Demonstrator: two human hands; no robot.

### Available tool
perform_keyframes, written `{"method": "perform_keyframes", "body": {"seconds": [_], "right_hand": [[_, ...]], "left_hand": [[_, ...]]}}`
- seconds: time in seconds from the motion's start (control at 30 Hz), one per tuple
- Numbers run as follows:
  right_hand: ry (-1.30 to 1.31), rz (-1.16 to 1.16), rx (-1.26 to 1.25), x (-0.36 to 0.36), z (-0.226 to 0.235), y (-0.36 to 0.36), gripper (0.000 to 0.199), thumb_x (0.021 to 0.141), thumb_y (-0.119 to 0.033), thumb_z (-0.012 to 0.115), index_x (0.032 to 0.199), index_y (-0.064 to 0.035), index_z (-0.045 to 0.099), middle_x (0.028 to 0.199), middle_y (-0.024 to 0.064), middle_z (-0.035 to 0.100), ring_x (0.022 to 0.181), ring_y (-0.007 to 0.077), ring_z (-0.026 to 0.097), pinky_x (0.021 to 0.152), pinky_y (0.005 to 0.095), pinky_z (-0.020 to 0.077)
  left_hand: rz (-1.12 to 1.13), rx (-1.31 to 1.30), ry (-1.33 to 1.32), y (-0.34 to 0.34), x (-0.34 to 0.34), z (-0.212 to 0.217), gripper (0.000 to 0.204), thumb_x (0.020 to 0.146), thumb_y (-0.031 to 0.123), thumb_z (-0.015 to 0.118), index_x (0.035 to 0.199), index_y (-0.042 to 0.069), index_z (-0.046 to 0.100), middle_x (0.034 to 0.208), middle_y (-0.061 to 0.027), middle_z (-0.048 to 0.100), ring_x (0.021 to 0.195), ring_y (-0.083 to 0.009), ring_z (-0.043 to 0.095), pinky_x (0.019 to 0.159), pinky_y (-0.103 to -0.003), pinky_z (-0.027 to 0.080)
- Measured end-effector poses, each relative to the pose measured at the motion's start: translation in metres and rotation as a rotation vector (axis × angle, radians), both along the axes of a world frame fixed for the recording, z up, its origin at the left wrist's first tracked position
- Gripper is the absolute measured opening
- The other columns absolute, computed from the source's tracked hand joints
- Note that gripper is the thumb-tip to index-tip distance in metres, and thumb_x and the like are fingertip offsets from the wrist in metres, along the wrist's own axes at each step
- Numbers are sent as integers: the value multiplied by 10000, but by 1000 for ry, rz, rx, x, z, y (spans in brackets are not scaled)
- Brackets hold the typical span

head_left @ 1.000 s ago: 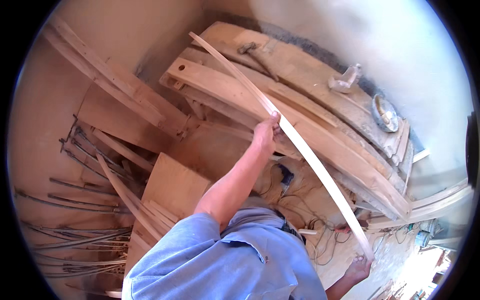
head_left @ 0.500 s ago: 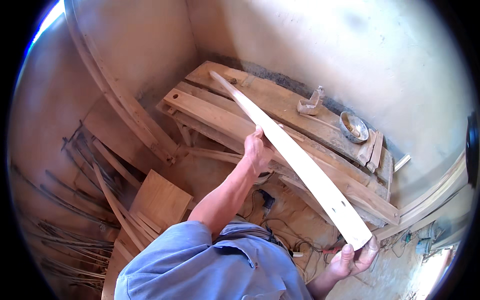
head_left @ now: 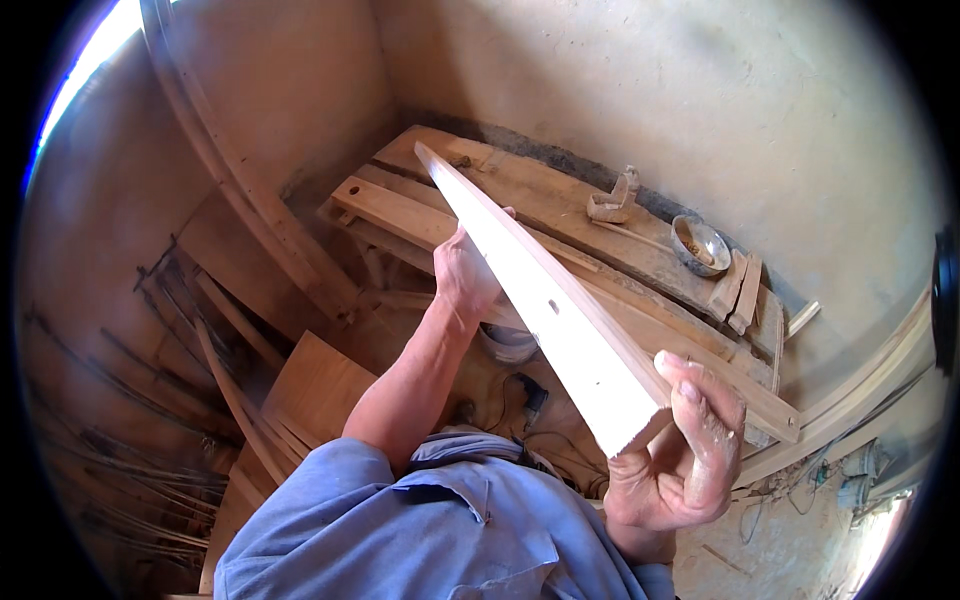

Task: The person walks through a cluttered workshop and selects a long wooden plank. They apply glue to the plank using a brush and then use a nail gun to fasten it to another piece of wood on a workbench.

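Observation:
A long, pale wooden plank (head_left: 552,300) is held up in front of me, running from the far left to the near right. One face is brightly lit, with a small dark slot and a small mark in it. My left hand (head_left: 466,270) is closed on the plank near its middle, from the left side; most of its fingers are hidden behind the wood. At the cut near end, my right hand (head_left: 685,450) holds the corner between thumb and fingers.
Behind the plank stands a rough wooden workbench (head_left: 545,185) with a beam (head_left: 395,212) on it. There are also a bowl (head_left: 700,246), a small box-like holder (head_left: 613,200) and short wood pieces (head_left: 737,290). Cables and a dark tool (head_left: 533,397) lie on the floor; a board (head_left: 325,375) stands left.
The plank's near end has moved left and up toward me, and the plank has turned to show its side edge. My left hand has shifted left; my right hand has risen.

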State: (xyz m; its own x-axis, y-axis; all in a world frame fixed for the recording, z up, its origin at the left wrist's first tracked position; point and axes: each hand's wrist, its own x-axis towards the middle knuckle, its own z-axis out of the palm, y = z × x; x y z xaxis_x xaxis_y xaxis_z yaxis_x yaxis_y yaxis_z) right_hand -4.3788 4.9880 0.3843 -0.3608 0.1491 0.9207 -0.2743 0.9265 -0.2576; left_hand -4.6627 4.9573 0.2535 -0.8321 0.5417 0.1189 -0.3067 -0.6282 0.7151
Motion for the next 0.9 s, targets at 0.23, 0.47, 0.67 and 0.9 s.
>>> {"method": "perform_keyframes", "body": {"seconds": [0.23,0.47,0.67,0.9], "right_hand": [[-8,-13,19,-8,21,7,475,913,-264,743,1232,53,591,1132,255,662,1053,329,648,899,411,551],[7,14,29,-14,27,17,497,913,-261,741,1249,73,592,1132,266,661,1063,339,645,907,419,549],[-21,1,34,-9,24,16,568,864,-243,797,1272,65,550,1148,249,638,1053,326,633,890,415,552],[-13,14,-162,-3,8,-1,747,741,-206,914,1268,15,432,1184,182,481,1116,279,556,925,374,514]], "left_hand": [[37,-246,344,9,-9,-15,342,998,58,477,1320,-33,548,1215,-125,682,1087,-236,668,915,-285,541],[18,-202,226,15,2,-11,314,979,97,536,1257,-39,591,1130,-121,700,1007,-255,686,876,-302,557],[197,-381,590,13,7,-6,317,1010,143,466,1204,-59,614,1052,-170,695,927,-273,687,847,-363,576],[-152,373,-320,14,39,34,351,1055,177,345,1236,-37,557,1128,-198,674,912,-300,682,883,-430,581]]}}
